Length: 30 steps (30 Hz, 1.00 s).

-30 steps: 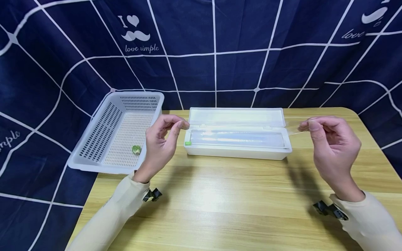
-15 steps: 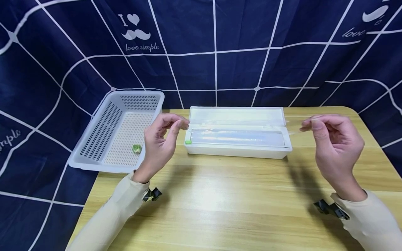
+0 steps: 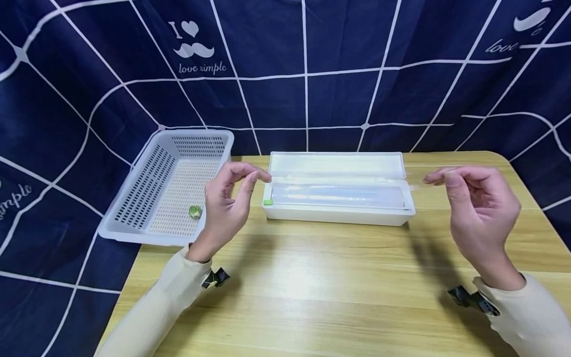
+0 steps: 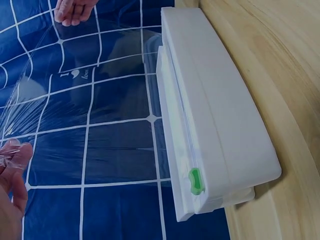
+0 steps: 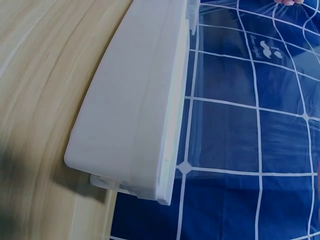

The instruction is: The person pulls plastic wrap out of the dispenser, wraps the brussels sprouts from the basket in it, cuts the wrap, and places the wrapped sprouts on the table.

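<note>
A long white box (image 3: 339, 216) stands on the table with its lid (image 3: 336, 164) raised at the back and a roll of clear film (image 3: 334, 195) inside. Left of the box, the left hand (image 3: 228, 201) pinches a corner of the film between thumb and fingers. To the right, the right hand (image 3: 482, 218) pinches the other side. In the left wrist view the clear film sheet (image 4: 115, 105) stretches from the box to both hands, wrinkled near the left hand (image 4: 15, 185). A green slider (image 4: 196, 181) sits at the box's end.
At the left of the wooden table (image 3: 294, 292) is a white perforated basket (image 3: 129, 237) holding a small green vegetable (image 3: 195, 212). A dark blue cloth (image 3: 276, 104) with white lines hangs behind and beside the table.
The right hand has shifted slightly to the right. The left hand has stayed almost still, and both keep their pinch on the film.
</note>
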Each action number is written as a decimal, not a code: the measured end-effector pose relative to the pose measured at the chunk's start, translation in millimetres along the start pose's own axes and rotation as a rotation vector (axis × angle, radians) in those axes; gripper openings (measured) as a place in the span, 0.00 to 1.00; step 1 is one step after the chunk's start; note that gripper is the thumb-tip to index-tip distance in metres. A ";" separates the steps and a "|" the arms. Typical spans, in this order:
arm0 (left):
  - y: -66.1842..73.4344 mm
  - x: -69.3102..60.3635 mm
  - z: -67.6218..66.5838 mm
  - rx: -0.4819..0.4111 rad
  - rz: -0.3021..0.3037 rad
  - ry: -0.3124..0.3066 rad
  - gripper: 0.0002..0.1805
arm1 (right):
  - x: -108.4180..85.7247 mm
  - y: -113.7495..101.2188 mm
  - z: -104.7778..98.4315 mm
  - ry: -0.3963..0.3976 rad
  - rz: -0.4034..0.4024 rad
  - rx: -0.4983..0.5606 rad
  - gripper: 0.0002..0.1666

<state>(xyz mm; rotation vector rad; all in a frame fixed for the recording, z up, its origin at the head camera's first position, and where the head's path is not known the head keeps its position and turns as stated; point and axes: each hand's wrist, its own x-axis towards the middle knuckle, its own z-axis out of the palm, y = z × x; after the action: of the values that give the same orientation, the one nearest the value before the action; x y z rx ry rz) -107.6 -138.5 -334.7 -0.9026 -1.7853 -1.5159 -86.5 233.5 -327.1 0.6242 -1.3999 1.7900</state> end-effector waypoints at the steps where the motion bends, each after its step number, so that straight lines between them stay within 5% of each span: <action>1: 0.4 -0.1 -0.1 -0.001 0.002 -0.001 0.07 | -0.2 -0.4 0.1 -0.001 -0.004 -0.003 0.05; 22: 6.7 -6.5 -2.0 -0.005 0.023 -0.004 0.01 | -3.0 -0.2 -10.7 -0.026 -0.030 -0.004 0.05; 27: 9.2 -9.1 -2.6 0.000 0.025 -0.012 0.12 | -3.4 -4.6 -8.7 -0.026 -0.030 0.002 0.05; 30: 11.6 -11.4 -3.1 0.003 0.023 -0.020 0.07 | -4.7 -8.3 -7.3 -0.024 -0.027 0.004 0.06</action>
<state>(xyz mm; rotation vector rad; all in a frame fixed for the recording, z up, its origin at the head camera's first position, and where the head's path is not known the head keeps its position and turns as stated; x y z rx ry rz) -91.4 -141.5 -337.0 -0.9372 -1.7846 -1.4946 -76.5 240.1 -327.9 0.6652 -1.3978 1.7697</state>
